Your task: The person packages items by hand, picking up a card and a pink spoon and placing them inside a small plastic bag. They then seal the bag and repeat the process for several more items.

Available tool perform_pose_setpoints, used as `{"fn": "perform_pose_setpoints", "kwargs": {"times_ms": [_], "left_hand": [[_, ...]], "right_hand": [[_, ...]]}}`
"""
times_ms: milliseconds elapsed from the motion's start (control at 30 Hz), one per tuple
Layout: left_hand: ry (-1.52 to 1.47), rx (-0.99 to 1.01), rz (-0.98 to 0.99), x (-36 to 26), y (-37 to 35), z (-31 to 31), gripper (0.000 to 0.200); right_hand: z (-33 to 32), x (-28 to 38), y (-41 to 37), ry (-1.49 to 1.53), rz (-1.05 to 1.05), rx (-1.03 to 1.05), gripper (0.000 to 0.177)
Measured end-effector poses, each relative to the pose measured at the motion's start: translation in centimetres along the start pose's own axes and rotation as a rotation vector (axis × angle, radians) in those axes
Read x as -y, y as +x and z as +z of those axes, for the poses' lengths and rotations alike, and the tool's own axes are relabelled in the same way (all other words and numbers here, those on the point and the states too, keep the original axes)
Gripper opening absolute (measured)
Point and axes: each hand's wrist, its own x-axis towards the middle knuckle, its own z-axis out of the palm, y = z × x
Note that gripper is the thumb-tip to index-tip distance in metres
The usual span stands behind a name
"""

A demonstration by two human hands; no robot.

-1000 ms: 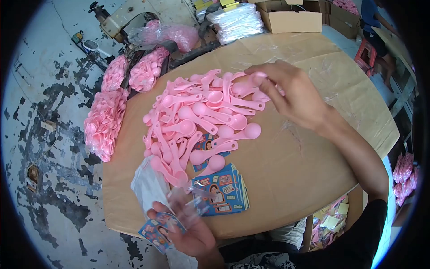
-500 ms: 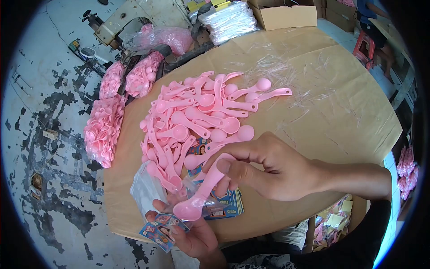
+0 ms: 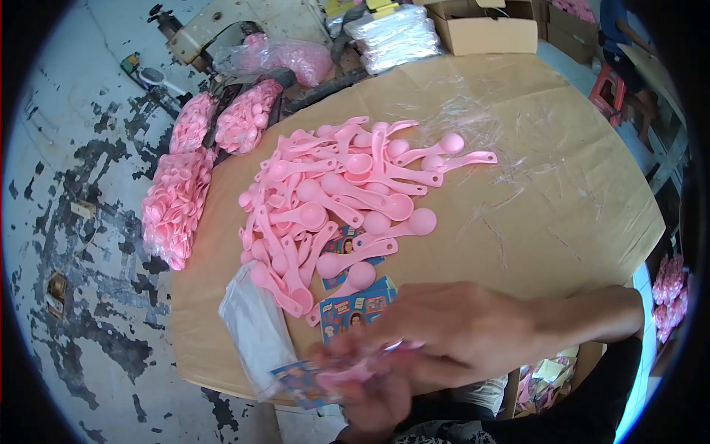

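Near the front edge of the table, my left hand (image 3: 377, 403) is closed around a small card (image 3: 296, 383) and a pink measuring spoon (image 3: 344, 376), with shiny clear plastic about them. My right hand (image 3: 473, 329) reaches over from the right against the same bundle, its fingers smeared by motion. Beyond both hands lies a stack of blue printed cards (image 3: 359, 307), partly covered by my right hand. A stack of clear plastic bags (image 3: 255, 325) rests to the left. Behind these spreads a big heap of pink spoons (image 3: 325, 192), some lying over more printed cards (image 3: 342, 244).
Thin plastic strips (image 3: 473, 122) litter the brown-covered table (image 3: 577, 214). Bags of pink spoons (image 3: 176, 207) sit along its left edge, near a machine (image 3: 222, 33). A cardboard box (image 3: 492, 37) and plastic packs (image 3: 392, 37) stand behind. A box of packed pieces (image 3: 547, 377) is below right; another person (image 3: 621, 44) sits far right.
Both hands have moved right and toward me, close together. The spoon, earlier held by its handle in my right hand over the bag, now lies low along the card at my left hand.
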Motion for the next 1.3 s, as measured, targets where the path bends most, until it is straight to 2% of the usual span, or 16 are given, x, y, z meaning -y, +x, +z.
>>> {"fn": "perform_pose_setpoints", "kwargs": {"times_ms": [167, 267, 300, 400, 467, 567, 600, 667, 700, 733, 900, 1000, 1067, 1167, 1233, 1300], "left_hand": [[-0.172, -0.046, -0.343, -1.3, -1.3, 2.4, 0.107], [-0.044, 0.075, -0.433, -3.4, 1.2, 1.7, 0.114], [-0.095, -0.014, -0.459, -4.0, 1.6, 1.6, 0.118], [0.058, -0.238, -0.571, -5.3, 3.6, 2.7, 0.113], [0.614, 0.206, -0.277, -5.2, 3.9, 3.4, 0.096], [1.027, 0.503, -0.262, -4.8, 4.4, 3.8, 0.07], [0.99, 0.468, -0.378, -4.5, 4.6, 3.5, 0.058], [0.919, 0.378, -0.602, -3.9, 5.0, 2.9, 0.037], [0.636, 0.333, -0.589, -3.9, 5.2, 2.9, 0.035], [0.352, 0.284, -0.577, -3.9, 5.2, 2.8, 0.033], [0.554, 0.508, -0.668, -4.9, 4.8, 1.1, 0.04], [0.52, 0.193, -0.397, -4.7, 4.8, 1.2, 0.033], [0.469, 0.088, -0.451, -4.8, 5.2, 1.7, 0.03], [0.632, 0.129, -0.449, -5.0, 5.4, 1.2, 0.031], [0.788, 0.177, -0.425, -5.2, 5.5, 1.3, 0.031], [0.589, 0.106, -0.478, -4.8, 5.5, 1.4, 0.033]], "right_hand": [[-6.0, 3.4, 2.2, -0.188, -0.053, -0.115, 0.018], [-8.1, 6.8, 3.7, -0.441, 0.092, -0.004, 0.01], [-8.6, 7.7, 4.0, -0.488, 0.11, 0.015, 0.012], [-8.8, 8.6, 4.9, -0.396, -0.031, -0.019, 0.021], [-6.1, 7.5, 6.1, -0.453, 0.039, 0.131, 0.02], [-3.1, 6.7, 7.2, -0.405, 0.187, 0.287, 0.019], [-2.5, 6.4, 7.5, -0.352, 0.237, 0.319, 0.02], [-1.6, 5.2, 7.9, -0.312, 0.178, 0.011, 0.019], [-1.2, 4.6, 8.0, -0.283, 0.147, -0.144, 0.022], [-1.0, 3.9, 7.6, -0.244, 0.195, -0.117, 0.024], [-1.4, 0.6, 5.3, 0.062, 0.465, 0.078, 0.023], [-1.8, 0.3, 4.8, -0.055, 0.475, 0.167, 0.02], [-1.8, 0.7, 4.9, -0.082, 0.5, 0.216, 0.018], [-0.7, -0.1, 4.8, -0.596, -0.043, -0.062, 0.013], [-0.3, 0.5, 4.8, -0.65, -0.116, 0.033, 0.015], [-0.1, 0.5, 4.5, -0.726, -0.145, 0.098, 0.017]]}}
